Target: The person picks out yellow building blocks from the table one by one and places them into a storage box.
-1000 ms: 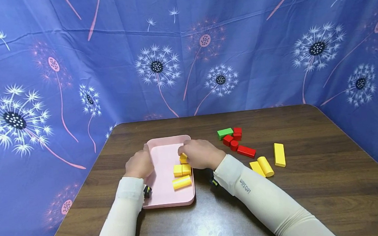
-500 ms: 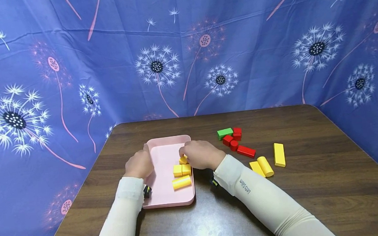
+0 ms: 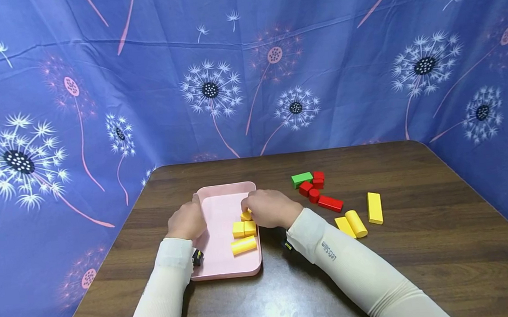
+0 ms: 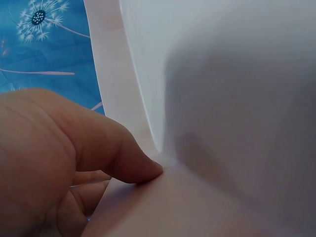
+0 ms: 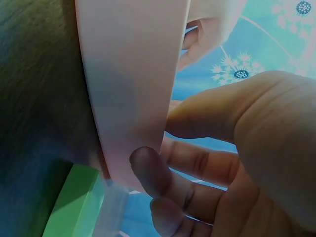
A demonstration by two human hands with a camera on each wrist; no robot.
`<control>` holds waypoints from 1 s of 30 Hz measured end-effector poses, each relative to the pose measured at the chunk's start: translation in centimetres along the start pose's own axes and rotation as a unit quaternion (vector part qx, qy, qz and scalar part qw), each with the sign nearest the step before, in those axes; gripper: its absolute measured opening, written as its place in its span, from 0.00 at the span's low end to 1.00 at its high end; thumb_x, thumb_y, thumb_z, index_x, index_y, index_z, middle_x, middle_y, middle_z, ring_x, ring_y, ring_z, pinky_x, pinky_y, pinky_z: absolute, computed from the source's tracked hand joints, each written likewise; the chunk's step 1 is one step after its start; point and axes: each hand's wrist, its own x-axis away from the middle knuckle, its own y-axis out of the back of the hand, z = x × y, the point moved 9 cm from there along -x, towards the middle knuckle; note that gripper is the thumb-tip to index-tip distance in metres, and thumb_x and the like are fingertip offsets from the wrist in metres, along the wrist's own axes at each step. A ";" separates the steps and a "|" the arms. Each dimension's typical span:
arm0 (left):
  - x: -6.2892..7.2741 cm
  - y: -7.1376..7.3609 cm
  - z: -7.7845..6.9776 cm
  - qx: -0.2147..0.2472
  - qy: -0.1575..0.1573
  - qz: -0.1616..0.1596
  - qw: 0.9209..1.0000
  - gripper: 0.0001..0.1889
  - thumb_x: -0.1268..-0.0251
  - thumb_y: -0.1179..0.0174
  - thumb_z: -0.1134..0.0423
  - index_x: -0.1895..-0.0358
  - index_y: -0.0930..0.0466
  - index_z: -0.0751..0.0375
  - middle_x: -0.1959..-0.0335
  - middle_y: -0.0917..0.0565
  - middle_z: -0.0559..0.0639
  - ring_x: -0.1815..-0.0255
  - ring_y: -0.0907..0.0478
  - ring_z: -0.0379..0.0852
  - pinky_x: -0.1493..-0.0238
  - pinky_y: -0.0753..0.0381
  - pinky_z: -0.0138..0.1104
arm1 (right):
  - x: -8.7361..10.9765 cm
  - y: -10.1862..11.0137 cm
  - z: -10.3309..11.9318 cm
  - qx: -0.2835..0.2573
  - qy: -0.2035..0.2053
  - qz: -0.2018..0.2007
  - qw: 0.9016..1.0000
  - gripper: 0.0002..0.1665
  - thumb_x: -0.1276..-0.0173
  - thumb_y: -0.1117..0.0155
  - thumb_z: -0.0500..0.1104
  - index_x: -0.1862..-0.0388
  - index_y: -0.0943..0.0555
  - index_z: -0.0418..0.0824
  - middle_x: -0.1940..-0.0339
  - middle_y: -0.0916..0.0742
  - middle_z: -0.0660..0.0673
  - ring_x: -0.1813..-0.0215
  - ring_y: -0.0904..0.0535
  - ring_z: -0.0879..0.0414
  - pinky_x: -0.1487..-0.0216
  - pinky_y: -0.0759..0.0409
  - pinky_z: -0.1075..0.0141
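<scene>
A pink tray point(image 3: 229, 275) lies on the table with several yellow blocks along its right side. My left hand point(image 3: 187, 220) grips its left wall, the thumb point(image 4: 140, 165) on the inside and the fingers outside. At the right wall, my right hand point(image 3: 271, 207) reaches over the rim and pinches a yellow block point(image 3: 246, 216), partly covered by the hand. In the right wrist view, the thumb and index tips are hidden behind the wall, while the middle finger point(image 5: 148, 165) lies against its outside. Two yellow cubes point(image 3: 244, 229) and a yellow cylinder point(image 3: 244, 245) sit nearer the front.
Right of the tray, a green block point(image 3: 302, 180) and several red blocks point(image 3: 330, 203) lie in a cluster. Closer to the right forearm are a yellow cylinder point(image 3: 356, 223), a flat yellow block point(image 3: 344, 227) and a long yellow block point(image 3: 375, 208). A blue patterned cloth point(image 3: 349, 110) hangs behind the table.
The yellow block under my right fingers has settled slightly lower, and less of it shows. My right hand has shifted a touch rightward; the left hand keeps its place on the tray.
</scene>
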 end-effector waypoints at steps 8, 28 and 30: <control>-0.1 -0.1 0.2 -0.004 0.003 0.001 1.000 0.36 0.27 0.50 0.64 0.19 0.47 0.69 0.40 0.17 0.69 0.50 0.14 0.69 0.56 0.15 0.61 | 0.0 0.0 0.1 0.001 0.002 0.004 1.000 0.15 0.29 0.37 0.40 0.47 0.12 0.50 0.55 0.12 0.50 0.55 0.16 0.55 0.48 0.14 0.58; -0.2 -0.3 0.3 -0.001 -0.003 -0.003 1.000 0.35 0.28 0.50 0.65 0.19 0.46 0.71 0.40 0.17 0.69 0.50 0.14 0.69 0.57 0.15 0.61 | 0.0 0.7 0.0 -0.020 0.012 -0.006 1.000 0.14 0.30 0.35 0.38 0.48 0.11 0.49 0.54 0.10 0.52 0.57 0.16 0.58 0.47 0.13 0.60; -0.2 -0.2 0.2 -0.002 -0.004 -0.004 1.000 0.36 0.28 0.50 0.65 0.19 0.46 0.71 0.40 0.17 0.69 0.50 0.14 0.70 0.57 0.16 0.62 | 0.1 0.9 0.1 -0.023 0.016 -0.014 1.000 0.14 0.30 0.36 0.38 0.49 0.11 0.49 0.55 0.10 0.52 0.58 0.16 0.59 0.48 0.13 0.61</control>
